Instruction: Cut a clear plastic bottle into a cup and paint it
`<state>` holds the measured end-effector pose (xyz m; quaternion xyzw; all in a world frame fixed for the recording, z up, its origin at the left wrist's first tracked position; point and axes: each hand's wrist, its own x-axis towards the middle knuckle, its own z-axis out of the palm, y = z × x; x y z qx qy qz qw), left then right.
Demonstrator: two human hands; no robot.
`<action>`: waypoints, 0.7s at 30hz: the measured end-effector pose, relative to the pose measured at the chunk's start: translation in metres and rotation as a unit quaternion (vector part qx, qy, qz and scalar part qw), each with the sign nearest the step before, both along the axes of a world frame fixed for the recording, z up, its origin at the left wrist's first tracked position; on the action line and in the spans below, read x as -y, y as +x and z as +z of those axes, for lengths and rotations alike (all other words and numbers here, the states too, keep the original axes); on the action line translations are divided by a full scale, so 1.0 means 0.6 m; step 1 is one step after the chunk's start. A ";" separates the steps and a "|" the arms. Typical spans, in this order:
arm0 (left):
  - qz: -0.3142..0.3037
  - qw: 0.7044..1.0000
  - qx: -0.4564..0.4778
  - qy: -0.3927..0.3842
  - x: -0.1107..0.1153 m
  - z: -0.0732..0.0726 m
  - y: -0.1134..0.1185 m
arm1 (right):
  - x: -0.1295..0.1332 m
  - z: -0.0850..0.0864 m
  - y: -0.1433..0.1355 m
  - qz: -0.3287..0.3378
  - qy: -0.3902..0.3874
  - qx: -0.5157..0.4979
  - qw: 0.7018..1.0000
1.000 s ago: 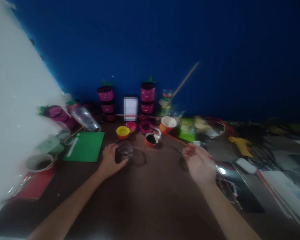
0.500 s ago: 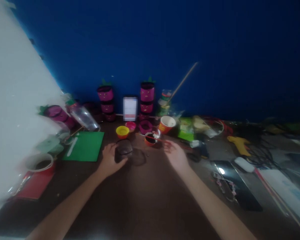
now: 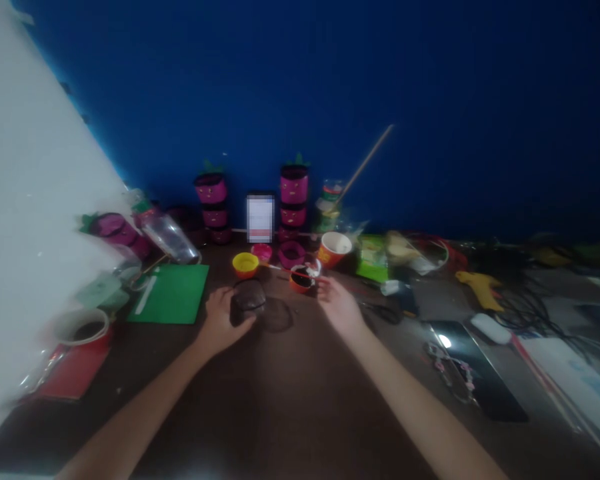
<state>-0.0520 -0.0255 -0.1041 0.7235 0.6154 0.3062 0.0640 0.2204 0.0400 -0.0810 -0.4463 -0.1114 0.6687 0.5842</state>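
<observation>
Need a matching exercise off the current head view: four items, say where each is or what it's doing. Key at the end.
Column 1
1. left hand
2. right hand
3. green sheet
4. yellow glue gun

Column 2
A. beside the dark cables
B. curved about the near left side of a small dark container
C. bears a white strip
D. holds a thin red-and-white stick

Pairs: 1-B, 2-D, 3-C, 4-A
</observation>
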 end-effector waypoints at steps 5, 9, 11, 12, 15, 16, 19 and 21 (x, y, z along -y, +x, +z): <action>-0.001 1.000 0.001 0.004 -0.001 -0.002 -0.002 | 0.000 -0.003 -0.001 0.007 -0.001 0.001 1.000; -0.001 1.000 -0.004 0.002 -0.001 -0.001 -0.002 | 0.000 -0.004 -0.001 0.006 -0.006 -0.002 1.000; -0.001 1.000 -0.004 0.004 -0.001 -0.001 -0.002 | 0.000 -0.004 0.000 0.005 -0.008 -0.006 1.000; -0.002 1.000 -0.003 0.005 -0.001 -0.001 -0.002 | 0.000 -0.004 0.000 0.004 -0.010 -0.008 1.000; -0.005 1.000 0.000 0.008 -0.001 -0.003 -0.002 | 0.002 -0.003 0.001 0.003 -0.013 -0.013 1.000; -0.005 1.000 0.000 0.009 -0.001 -0.004 -0.002 | 0.003 -0.003 0.002 0.003 -0.013 -0.014 1.000; -0.006 1.000 0.000 0.007 0.000 -0.003 -0.002 | 0.005 -0.003 0.002 0.000 -0.016 -0.016 1.000; -0.010 1.000 0.006 0.003 0.002 0.000 -0.004 | 0.006 -0.002 0.002 -0.005 -0.019 -0.018 1.000</action>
